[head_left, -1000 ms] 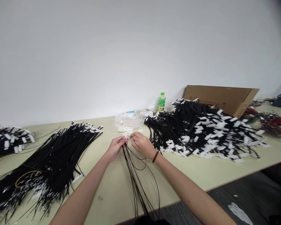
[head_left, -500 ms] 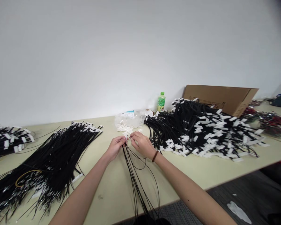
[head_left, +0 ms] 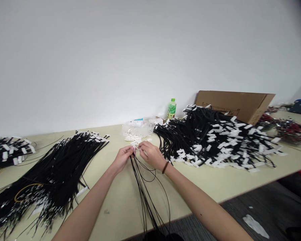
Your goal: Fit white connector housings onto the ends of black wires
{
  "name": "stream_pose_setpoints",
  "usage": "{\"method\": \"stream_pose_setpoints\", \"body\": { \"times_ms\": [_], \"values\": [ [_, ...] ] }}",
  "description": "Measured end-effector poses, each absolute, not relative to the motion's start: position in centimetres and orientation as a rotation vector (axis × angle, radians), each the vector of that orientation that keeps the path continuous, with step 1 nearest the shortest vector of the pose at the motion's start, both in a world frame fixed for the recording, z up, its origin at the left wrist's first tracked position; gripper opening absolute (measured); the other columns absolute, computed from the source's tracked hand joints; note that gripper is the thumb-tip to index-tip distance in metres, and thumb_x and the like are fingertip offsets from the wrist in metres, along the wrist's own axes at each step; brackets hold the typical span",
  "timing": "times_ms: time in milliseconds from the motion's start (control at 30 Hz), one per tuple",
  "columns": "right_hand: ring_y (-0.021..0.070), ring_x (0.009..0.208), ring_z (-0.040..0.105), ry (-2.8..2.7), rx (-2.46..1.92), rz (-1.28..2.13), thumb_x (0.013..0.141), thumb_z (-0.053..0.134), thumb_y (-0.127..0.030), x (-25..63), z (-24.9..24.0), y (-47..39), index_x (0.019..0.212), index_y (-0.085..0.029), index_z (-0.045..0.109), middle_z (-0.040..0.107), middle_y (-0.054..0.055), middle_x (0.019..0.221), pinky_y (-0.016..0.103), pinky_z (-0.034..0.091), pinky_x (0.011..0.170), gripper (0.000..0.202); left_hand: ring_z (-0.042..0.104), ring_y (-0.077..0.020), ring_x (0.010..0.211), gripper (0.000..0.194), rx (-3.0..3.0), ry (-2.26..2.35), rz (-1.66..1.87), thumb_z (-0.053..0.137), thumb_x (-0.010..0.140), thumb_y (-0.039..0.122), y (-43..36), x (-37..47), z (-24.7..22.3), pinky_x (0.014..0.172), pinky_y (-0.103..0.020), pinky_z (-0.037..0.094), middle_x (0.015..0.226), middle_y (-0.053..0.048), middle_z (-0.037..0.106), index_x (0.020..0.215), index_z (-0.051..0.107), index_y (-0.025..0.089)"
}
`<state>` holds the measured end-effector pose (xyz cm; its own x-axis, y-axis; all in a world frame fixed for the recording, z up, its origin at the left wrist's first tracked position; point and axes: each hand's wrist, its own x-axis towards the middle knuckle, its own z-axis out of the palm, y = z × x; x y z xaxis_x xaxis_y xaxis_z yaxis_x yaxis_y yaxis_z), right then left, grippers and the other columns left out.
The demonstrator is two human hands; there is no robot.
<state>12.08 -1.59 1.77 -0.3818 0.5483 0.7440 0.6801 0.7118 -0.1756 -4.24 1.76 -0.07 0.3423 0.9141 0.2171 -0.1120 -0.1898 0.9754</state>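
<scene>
Close together at the middle of the table (head_left: 112, 207) are my two hands. My left hand (head_left: 124, 156) pinches a small white connector (head_left: 134, 147), from which several thin black wires (head_left: 143, 197) hang down over the table's front edge. My right hand (head_left: 152, 154) is pinched on the end of one black wire, right beside the connector; that wire loops out below the hand. Whether the wire's tip sits in the connector I cannot tell. Just beyond the hands lies a clear plastic bag (head_left: 142, 127) with small white connectors (head_left: 132, 136) spilling from it.
A large bundle of black wires (head_left: 57, 164) lies on the left, another bundle (head_left: 10, 150) farther left. To the right is a big heap of black cables with white connectors (head_left: 215, 140). Behind stand a green bottle (head_left: 172, 108) and a cardboard box (head_left: 230, 102).
The view has shifted very slightly. Both hands keep their hold on the connector and wire, with hardly any visible movement.
</scene>
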Motion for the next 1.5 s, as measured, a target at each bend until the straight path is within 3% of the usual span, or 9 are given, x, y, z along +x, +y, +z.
{"method": "stream_pose_setpoints", "body": {
  "times_ms": [867,1233,1500],
  "values": [
    [0.0156,0.085,0.053,-2.087,-0.925,-0.168,0.084,0.042,-0.011,12.2,1.6,-1.4,0.075,-0.017,0.051,0.057,0.006,0.090,0.026,0.044,0.076,0.014,0.044,-0.0129,0.059,0.029,1.524,0.807,1.120,0.061,0.070,0.043,1.9,-4.2,-0.2,0.059,-0.024,0.034,0.062,-0.001,0.053,0.065,0.061,0.014],
    [0.0136,0.095,0.053,-2.159,-0.939,-0.066,0.084,0.043,-0.012,13.0,2.6,-1.5,0.071,-0.015,0.052,0.055,0.005,0.106,0.023,0.041,0.084,0.016,0.044,-0.0118,0.060,0.024,1.469,0.814,1.135,0.067,0.064,0.038,2.6,-3.8,-0.5,0.061,-0.023,0.033,0.061,0.001,0.054,0.062,0.061,0.015],
    [0.0100,0.081,0.054,-2.172,-0.967,-0.086,0.085,0.046,-0.014,13.2,2.5,-1.0,0.068,-0.013,0.052,0.054,0.003,0.108,0.020,0.040,0.070,0.018,0.043,-0.0120,0.059,0.031,1.476,0.884,1.160,0.071,0.057,0.041,2.8,-3.5,-0.2,0.058,-0.024,0.032,0.061,0.000,0.054,0.063,0.060,0.013]
  ]
}}
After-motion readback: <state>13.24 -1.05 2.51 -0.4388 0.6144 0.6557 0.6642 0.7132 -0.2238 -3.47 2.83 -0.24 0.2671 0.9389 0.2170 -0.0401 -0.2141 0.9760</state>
